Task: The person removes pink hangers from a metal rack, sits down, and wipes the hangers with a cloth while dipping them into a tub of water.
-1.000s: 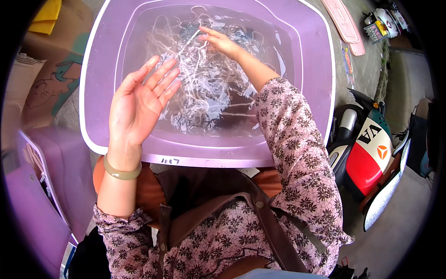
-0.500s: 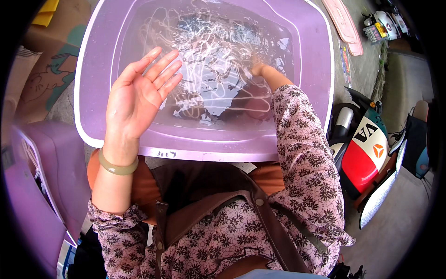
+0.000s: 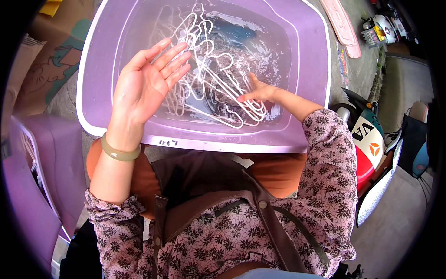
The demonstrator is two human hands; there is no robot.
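A bunch of white clothes hangers (image 3: pixel 218 79) lies in the water of a large purple tub (image 3: pixel 309 51) in front of me. Several of them stick up out of the water, hooks toward the far side. My right hand (image 3: pixel 261 91) is over the right half of the tub, its fingers hooked round the hangers' near ends; part of its grip is hidden. My left hand (image 3: pixel 144 83) hangs above the tub's left side, palm up, fingers stretched out and holding nothing. A pale green bangle (image 3: pixel 120 151) circles my left wrist.
A second purple tub (image 3: pixel 55 158) stands at my left, below a printed cardboard box (image 3: pixel 55 69). Toward the right are a pink plastic lid (image 3: pixel 341 28), a red, white and green vehicle panel (image 3: pixel 369 139) and a silvery curved sheet (image 3: pixel 381 181).
My right hand has come up out of the water and toward me, raising part of the hanger bunch above the surface. The left hand stays open, shifted slightly right.
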